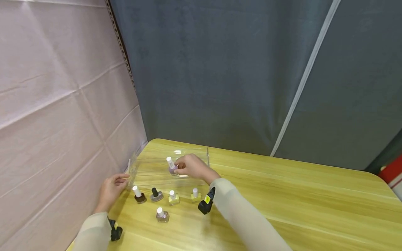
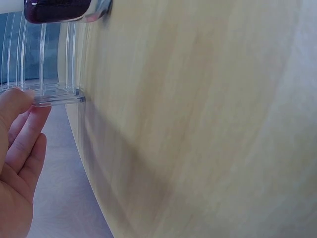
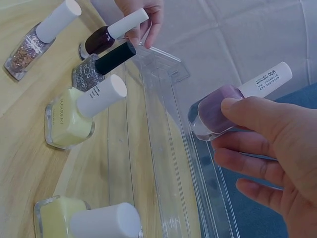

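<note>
A purple nail polish bottle (image 3: 218,110) with a white cap is pinched between thumb and fingers of my right hand (image 1: 196,166), held above a clear acrylic rack (image 1: 150,181). My left hand (image 1: 111,190) grips the rack's left end between thumb and fingers, seen closely in the left wrist view. In front of the rack stand a dark nail polish (image 1: 140,197), a glittery grey one with a black cap (image 1: 156,196) and two pale yellow ones (image 1: 173,199) (image 3: 69,119). Nearer to me is a glitter nail polish (image 1: 162,217) with a white cap.
The rack stands at the back left of the wooden table (image 1: 282,195). A pink cloth wall (image 1: 62,104) rises along the left side and a dark grey curtain (image 1: 220,76) along the back. Something red (image 1: 392,170) shows at the far right.
</note>
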A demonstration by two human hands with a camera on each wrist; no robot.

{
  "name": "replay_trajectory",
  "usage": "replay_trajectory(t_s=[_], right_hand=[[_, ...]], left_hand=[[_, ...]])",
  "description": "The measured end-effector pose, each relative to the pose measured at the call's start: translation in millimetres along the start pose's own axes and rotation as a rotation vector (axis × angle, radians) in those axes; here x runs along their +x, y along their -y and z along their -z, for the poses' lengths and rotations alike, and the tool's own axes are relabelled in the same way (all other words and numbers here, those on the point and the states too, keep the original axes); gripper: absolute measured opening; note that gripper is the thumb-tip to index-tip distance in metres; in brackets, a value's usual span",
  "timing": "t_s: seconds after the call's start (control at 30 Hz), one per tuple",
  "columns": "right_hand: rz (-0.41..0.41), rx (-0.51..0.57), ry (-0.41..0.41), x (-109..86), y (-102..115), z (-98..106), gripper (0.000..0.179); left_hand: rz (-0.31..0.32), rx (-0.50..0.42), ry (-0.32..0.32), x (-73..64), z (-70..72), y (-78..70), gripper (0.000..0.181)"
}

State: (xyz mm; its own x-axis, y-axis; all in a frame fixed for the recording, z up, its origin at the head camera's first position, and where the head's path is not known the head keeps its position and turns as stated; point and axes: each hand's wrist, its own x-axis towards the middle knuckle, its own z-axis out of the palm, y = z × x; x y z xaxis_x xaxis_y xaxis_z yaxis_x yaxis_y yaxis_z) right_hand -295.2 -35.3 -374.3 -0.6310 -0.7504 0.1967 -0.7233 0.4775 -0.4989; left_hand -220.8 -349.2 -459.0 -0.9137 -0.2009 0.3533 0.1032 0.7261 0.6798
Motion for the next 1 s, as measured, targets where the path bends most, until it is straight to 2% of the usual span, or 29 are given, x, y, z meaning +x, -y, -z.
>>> replay_trajectory(t_s=[0.53, 0.8, 1.0], right_hand=[[-0.023, 0.021, 0.005, 17.6, -2, 2, 0.013], [-0.051, 0.042, -0.004, 23.8, 3, 4, 0.016], [-0.042, 0.022, 0.003, 27.0, 7, 3, 0.010]], left_hand=[[0.005, 0.010, -0.002, -5.0, 0.5, -3.6, 0.019], [0.004, 0.015, 0.001, -7.5, 0.4, -2.8, 0.019], [-0.005, 0.013, -0.012, -10.7, 0.5, -4.5, 0.019]])
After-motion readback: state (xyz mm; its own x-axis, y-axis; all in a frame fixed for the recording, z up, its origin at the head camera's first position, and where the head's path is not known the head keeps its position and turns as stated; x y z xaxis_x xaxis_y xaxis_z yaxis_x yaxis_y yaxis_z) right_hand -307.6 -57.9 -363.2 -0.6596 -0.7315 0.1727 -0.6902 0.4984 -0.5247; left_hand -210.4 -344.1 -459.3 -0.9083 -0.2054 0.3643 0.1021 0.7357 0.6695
